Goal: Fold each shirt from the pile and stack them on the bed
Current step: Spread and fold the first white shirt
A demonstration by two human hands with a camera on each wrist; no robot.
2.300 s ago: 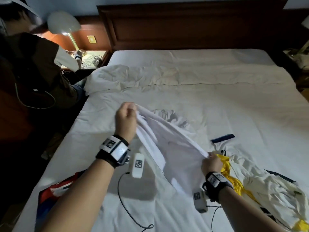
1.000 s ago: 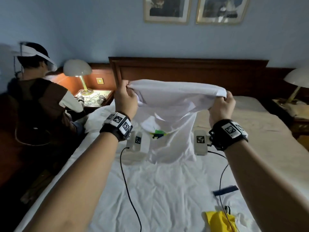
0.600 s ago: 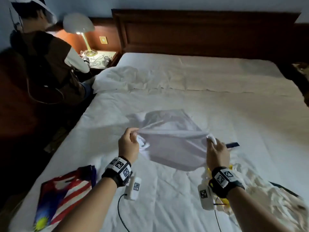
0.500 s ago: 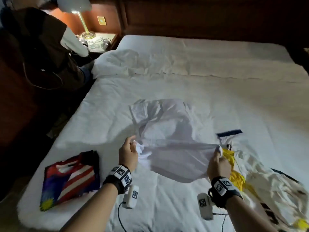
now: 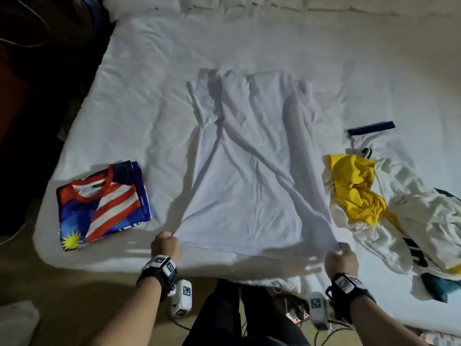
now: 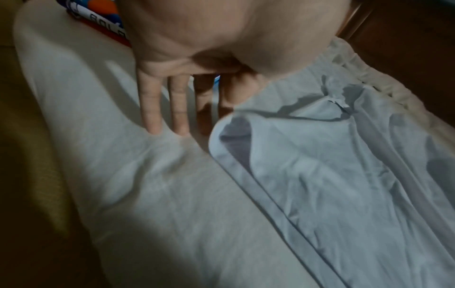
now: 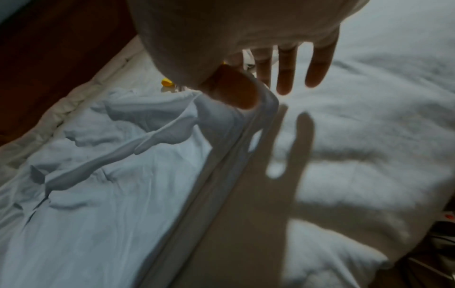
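Note:
A white shirt (image 5: pixel 249 171) lies spread flat on the bed (image 5: pixel 139 96), hem toward me and collar end far. My left hand (image 5: pixel 166 243) pinches the hem's left corner. My right hand (image 5: pixel 340 254) pinches the right corner. In the left wrist view the shirt corner (image 6: pixel 221 124) meets the index finger while the other fingers (image 6: pixel 152 113) reach down to the sheet. In the right wrist view the thumb (image 7: pixel 236 91) presses the hem (image 7: pixel 246 126) and the remaining fingers are spread. A folded flag-print shirt (image 5: pixel 102 203) sits to the left.
A loose pile lies on the right of the bed, with a yellow shirt (image 5: pixel 354 191) and a cream garment (image 5: pixel 424 221) with dark print. A dark blue strip (image 5: pixel 371 128) lies beyond it. The bed's near edge (image 5: pixel 224 270) is just under my wrists.
The white shirt was held up in the air, then swung down onto the bed. Both hands drew its hem back toward the near edge, and it now lies flat.

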